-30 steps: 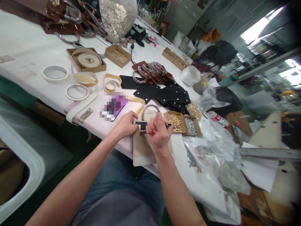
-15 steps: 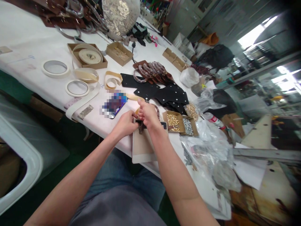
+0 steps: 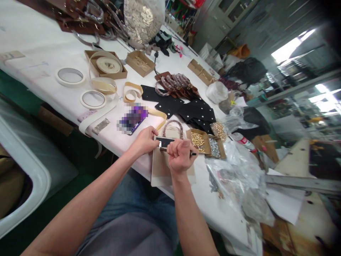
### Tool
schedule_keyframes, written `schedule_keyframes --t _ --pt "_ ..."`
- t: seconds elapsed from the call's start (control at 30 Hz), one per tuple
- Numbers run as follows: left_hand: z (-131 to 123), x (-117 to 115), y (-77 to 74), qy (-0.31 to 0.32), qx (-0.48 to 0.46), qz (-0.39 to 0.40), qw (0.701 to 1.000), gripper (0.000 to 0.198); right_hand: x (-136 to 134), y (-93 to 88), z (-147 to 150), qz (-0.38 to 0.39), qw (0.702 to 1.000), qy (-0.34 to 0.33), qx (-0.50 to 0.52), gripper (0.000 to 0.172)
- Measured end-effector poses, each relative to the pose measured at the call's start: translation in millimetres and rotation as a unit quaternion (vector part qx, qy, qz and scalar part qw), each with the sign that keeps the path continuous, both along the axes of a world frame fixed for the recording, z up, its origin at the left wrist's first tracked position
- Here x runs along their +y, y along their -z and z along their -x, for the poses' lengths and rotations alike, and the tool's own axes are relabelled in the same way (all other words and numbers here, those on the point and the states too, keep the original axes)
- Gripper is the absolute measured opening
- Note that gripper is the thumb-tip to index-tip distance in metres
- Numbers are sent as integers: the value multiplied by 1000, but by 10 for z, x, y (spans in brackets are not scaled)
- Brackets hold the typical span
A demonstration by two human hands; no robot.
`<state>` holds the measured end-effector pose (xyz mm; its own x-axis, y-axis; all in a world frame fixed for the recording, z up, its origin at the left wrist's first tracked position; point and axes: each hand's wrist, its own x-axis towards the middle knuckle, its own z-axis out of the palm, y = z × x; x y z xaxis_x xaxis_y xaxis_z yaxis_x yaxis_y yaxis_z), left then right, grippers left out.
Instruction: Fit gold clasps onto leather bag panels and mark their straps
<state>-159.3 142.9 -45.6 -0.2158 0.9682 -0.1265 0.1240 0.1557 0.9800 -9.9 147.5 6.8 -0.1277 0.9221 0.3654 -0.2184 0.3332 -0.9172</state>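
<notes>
In the head view, both hands meet at the near edge of the white table [image 3: 37,39], over a beige board [image 3: 160,172] that lies flat and overhangs the edge towards the person's lap. The left hand [image 3: 145,142] is curled, its thumb and fingertips pinching the left end of a small black piece [image 3: 165,142], which rests across the top of the board. The right hand [image 3: 181,156] is closed in a fist just right of the left one, with its knuckles touching the lower edge of the black piece. It grips a thin dark tool [image 3: 193,154], of which only a short end shows beyond the fist, pointing right. So the black piece lies between the two hands, held by the left and partly covered by the right.

Just beyond the hands lies a patterned loop handle [image 3: 173,123]. To the right, near the right hand, are a box of gold studs [image 3: 197,139] and a box of silver studs [image 3: 214,147]. Further back lies a stack of black cut pieces [image 3: 198,112]. To the left lie a phone [image 3: 133,119] and two tape rolls [image 3: 93,99]. Clear plastic bags [image 3: 237,170] are piled right of the boxes.
</notes>
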Motion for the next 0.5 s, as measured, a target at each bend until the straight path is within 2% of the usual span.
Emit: schedule_keyframes --t 0.1,0.2,0.33,0.43,0.5 --pt "7 -17 -25 2 3 5 1000 31 38 -6 54 0 1000 -4 -10 71" --pt "2 -16 -37 3 11 11 1000 31 159 -72 134 38 999 17 -27 67" --pt "0 18 -45 10 39 5 999 30 505 -95 365 142 987 32 -67 71" --pt "19 25 -52 19 43 5 999 29 842 -57 550 242 961 20 -128 74" --pt "34 11 -38 25 27 1 999 28 1023 -55 584 307 941 -14 -145 76"
